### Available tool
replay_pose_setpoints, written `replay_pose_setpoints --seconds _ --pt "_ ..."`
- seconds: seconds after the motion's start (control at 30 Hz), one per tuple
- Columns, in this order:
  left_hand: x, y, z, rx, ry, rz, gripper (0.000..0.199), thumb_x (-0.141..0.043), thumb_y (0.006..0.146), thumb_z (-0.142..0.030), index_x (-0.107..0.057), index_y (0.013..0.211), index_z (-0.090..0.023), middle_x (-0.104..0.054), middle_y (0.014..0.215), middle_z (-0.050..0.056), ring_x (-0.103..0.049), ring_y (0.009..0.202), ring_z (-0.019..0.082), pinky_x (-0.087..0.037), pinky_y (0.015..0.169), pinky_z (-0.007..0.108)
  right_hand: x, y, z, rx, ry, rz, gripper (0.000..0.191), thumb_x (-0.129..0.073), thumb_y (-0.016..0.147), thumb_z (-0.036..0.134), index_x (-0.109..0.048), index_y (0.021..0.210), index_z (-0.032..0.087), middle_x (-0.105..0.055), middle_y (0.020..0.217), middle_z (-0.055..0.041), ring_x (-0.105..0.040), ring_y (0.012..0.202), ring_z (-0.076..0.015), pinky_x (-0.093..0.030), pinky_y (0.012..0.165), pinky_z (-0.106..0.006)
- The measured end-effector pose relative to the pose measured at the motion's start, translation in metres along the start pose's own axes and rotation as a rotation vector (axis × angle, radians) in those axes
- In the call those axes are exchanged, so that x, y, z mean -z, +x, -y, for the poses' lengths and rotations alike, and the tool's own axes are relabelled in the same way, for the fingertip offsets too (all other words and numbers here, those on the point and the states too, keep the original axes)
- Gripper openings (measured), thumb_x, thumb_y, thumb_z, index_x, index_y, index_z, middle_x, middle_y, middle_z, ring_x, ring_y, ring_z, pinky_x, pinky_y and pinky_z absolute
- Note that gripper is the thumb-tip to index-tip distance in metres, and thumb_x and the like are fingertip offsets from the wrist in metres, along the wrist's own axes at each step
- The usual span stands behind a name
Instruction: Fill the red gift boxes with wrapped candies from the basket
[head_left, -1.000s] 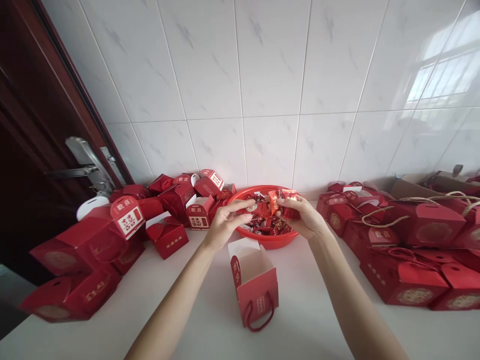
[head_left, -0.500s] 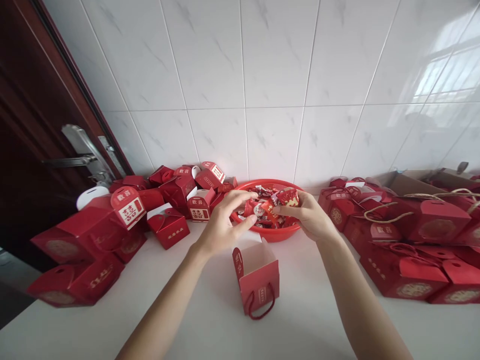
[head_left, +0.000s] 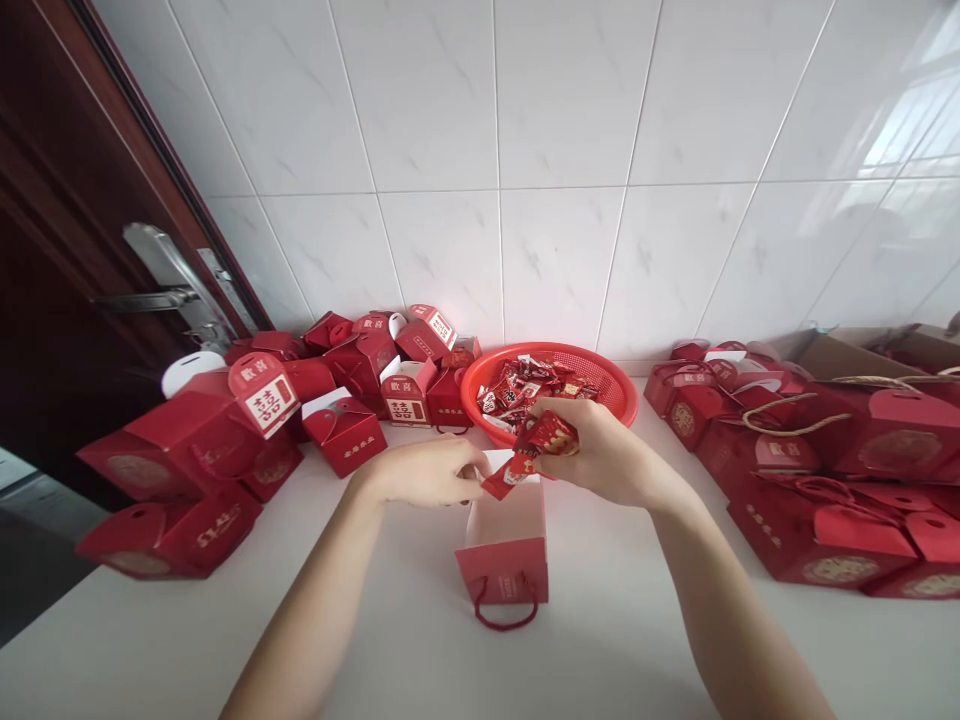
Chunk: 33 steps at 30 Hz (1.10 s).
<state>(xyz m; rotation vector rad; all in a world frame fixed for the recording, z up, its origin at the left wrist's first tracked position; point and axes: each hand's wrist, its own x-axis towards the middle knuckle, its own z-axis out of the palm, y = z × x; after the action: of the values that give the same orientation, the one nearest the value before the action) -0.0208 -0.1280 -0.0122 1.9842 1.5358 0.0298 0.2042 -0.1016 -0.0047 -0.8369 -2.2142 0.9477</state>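
An open red gift box (head_left: 501,572) with a cord handle stands on the white table in front of me. My left hand (head_left: 429,472) is closed at the box's far left edge, thumb and fingers pinching its flap. Over the box opening, my right hand (head_left: 606,452) grips a few wrapped candies (head_left: 551,435) in red packets, their ends pointing down to the left. Just behind sits a red plastic basket (head_left: 628,398) with many wrapped candies inside. Part of the box's rear is hidden by the hands and candies.
Red gift boxes (head_left: 180,425) are piled on the left, close to a dark door (head_left: 45,200) with a metal handle. More red boxes (head_left: 825,530) are stacked at the right, by an open brown carton (head_left: 840,355). A tiled wall (head_left: 555,110) bounds the table (head_left: 600,620) behind.
Both hands have come back from the basket toward the box. My right hand has brought candies over the opening. My left hand has closed on the flap, and the box has turned slightly.
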Motion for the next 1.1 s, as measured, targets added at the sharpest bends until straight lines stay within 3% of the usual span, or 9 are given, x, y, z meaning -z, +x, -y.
replay_pose_setpoints --seconds 0.1,0.17,0.3,0.47,0.77,0.87,1.03,1.1 --pt "0.004 -0.001 0.003 -0.076 -0.111 0.081 0.035 -0.052 0.077 -0.019 -0.074 0.104 -0.024 -0.070 0.093 0.001 -0.065 0.074 0.016 -0.047 0.058 0.020 0.001 -0.003 0.005 0.009 -0.089 0.015 0.014 -0.062 0.075 0.010 -0.063 0.085 0.020 -0.061 0.071 0.0034 -0.048 0.060 -0.0114 -0.034 0.052 -0.022" --pt "0.005 -0.003 0.003 -0.150 -0.127 0.079 0.035 -0.052 0.079 -0.021 -0.074 0.107 -0.023 -0.071 0.094 0.001 -0.064 0.073 0.015 -0.048 0.060 0.020 0.001 -0.004 0.008 0.029 -0.148 0.039 0.014 -0.061 0.075 0.007 -0.061 0.082 0.020 -0.060 0.071 0.0036 -0.047 0.060 -0.0111 -0.032 0.052 -0.022" --pt "0.005 -0.004 -0.004 -0.274 -0.062 0.049 0.030 -0.049 0.080 -0.018 -0.076 0.094 -0.023 -0.069 0.079 -0.001 -0.058 0.065 0.013 -0.042 0.057 0.020 -0.006 -0.004 0.010 0.048 -0.198 0.166 0.017 -0.061 0.074 0.005 -0.059 0.080 0.020 -0.060 0.068 0.0039 -0.046 0.058 -0.0100 -0.030 0.052 -0.022" --pt "0.002 -0.002 -0.005 -0.254 -0.044 -0.025 0.026 -0.049 0.074 -0.014 -0.073 0.082 -0.021 -0.068 0.073 -0.001 -0.058 0.064 0.015 -0.040 0.058 0.023 -0.019 -0.004 0.009 0.066 -0.197 0.245 0.027 -0.060 0.069 -0.001 -0.061 0.084 0.021 -0.059 0.066 0.0041 -0.047 0.056 -0.0107 -0.028 0.050 -0.022" --pt "-0.002 0.002 -0.006 -0.306 -0.003 -0.065 0.029 -0.045 0.071 -0.011 -0.069 0.083 -0.021 -0.069 0.082 -0.001 -0.060 0.075 0.017 -0.041 0.064 0.024 -0.009 -0.002 0.008 0.044 -0.164 0.146 0.018 -0.064 0.074 0.005 -0.062 0.084 0.020 -0.062 0.070 0.0036 -0.048 0.059 -0.0103 -0.035 0.054 -0.022" --pt "-0.003 0.002 -0.007 -0.272 -0.022 -0.073 0.029 -0.045 0.071 -0.011 -0.069 0.083 -0.020 -0.069 0.083 0.000 -0.060 0.075 0.017 -0.041 0.065 0.024 -0.011 -0.002 0.008 0.062 -0.136 0.233 0.019 -0.064 0.075 0.006 -0.064 0.088 0.020 -0.061 0.070 0.0038 -0.049 0.058 -0.0102 -0.035 0.051 -0.021" --pt "-0.002 0.000 -0.010 -0.284 -0.025 -0.037 0.024 -0.047 0.076 -0.013 -0.070 0.079 -0.019 -0.064 0.069 -0.002 -0.055 0.062 0.013 -0.038 0.058 0.023 -0.017 -0.001 0.005 0.074 -0.216 0.487 0.050 -0.060 0.070 -0.002 -0.070 0.112 0.023 -0.059 0.068 0.0047 -0.046 0.052 -0.0089 -0.029 0.046 -0.022" --pt "-0.002 0.000 -0.010 -0.300 -0.015 -0.033 0.023 -0.047 0.076 -0.012 -0.069 0.078 -0.019 -0.064 0.069 -0.002 -0.055 0.062 0.013 -0.038 0.058 0.023 -0.016 0.000 0.004 0.079 -0.225 0.508 0.053 -0.060 0.071 -0.002 -0.069 0.116 0.024 -0.061 0.069 0.0039 -0.048 0.053 -0.0096 -0.030 0.046 -0.022"
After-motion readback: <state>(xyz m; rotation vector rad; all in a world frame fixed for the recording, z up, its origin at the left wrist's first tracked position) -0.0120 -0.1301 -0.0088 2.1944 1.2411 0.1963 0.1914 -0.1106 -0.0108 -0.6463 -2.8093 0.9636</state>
